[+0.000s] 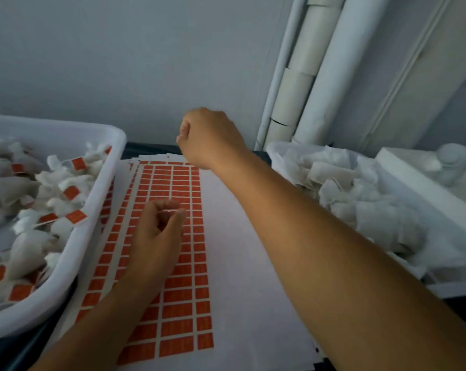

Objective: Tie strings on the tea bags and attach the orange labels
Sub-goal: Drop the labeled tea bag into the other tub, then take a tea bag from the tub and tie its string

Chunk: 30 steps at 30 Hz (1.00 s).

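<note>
I read the sheet of orange labels [178, 263] as the thing the coming move turns on: it lies flat on the bench, its long axis running away from me, its columns of labels filling the left half and bare white backing to the right. My left hand [154, 236] hovers directly over the label columns, its fingers [177, 214] curled toward the thumb in a narrow pinch; motion blur keeps me from telling whether a label or a string sits between them. My right hand [207, 137] is raised beyond the sheet's far edge, fist closed; what it grips, if anything, I cannot tell. The left hand is thus the nearer to the labels. Finished tea bags [52, 210] with labels fill the left tub [74, 253], just beside the sheet. Unlabelled bags [360, 194] lie heaped in the right tub [273, 151].
</note>
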{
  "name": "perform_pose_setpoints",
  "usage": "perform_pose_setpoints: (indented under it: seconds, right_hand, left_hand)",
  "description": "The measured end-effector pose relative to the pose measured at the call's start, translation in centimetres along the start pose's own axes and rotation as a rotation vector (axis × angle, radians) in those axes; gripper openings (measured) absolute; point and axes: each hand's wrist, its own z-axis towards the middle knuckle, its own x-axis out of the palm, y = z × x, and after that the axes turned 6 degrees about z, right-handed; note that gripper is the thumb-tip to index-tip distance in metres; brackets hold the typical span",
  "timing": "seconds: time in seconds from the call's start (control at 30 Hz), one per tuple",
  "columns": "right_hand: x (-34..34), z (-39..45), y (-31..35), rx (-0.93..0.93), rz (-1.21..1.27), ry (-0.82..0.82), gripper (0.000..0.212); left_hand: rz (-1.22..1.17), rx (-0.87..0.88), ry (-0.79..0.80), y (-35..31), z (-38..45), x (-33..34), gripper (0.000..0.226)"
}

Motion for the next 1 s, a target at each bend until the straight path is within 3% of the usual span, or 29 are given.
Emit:
perform_pose_setpoints:
  seconds: [0.23, 0.4, 0.57, 0.67, 0.83, 1.0]
  right_hand:
    - [-7.8, -0.5, -11.7, 0.385, -0.219, -0.024, 0.029]
    - [-10.3, -2.6, -18.8, 0.537, -0.437, 0.134, 0.034]
    - [-11.0, -4.5, -20.5, 0.532, -0.453, 0.281, 0.013]
    - [-10.0, -4.5, -19.8, 0.476, -0.447, 0.260, 0.012]
    - [-6.6, -4.4, -18.9, 0.346, -0.532, 0.271, 0.033]
    - [-4.0, -4.7, -19.1, 0.292, -0.532, 0.184, 0.018]
  left_hand:
    - [0.059, 0.031, -0.007, -0.3, -0.2, 0.2, 0.013]
    - [0.078, 0.040, -0.010, -0.2, -0.2, 0.3, 0.011]
    - [0.099, 0.042, 0.003, -0.2, 0.0, 0.6, 0.009]
    - [0.126, 0.056, 0.001, -0.1, 0.1, 0.8, 0.010]
    - [0.126, 0.055, -0.002, 0.0, 0.0, 0.7, 0.010]
    - [0.122, 0.055, -0.006, 0.3, 0.1, 0.8, 0.005]
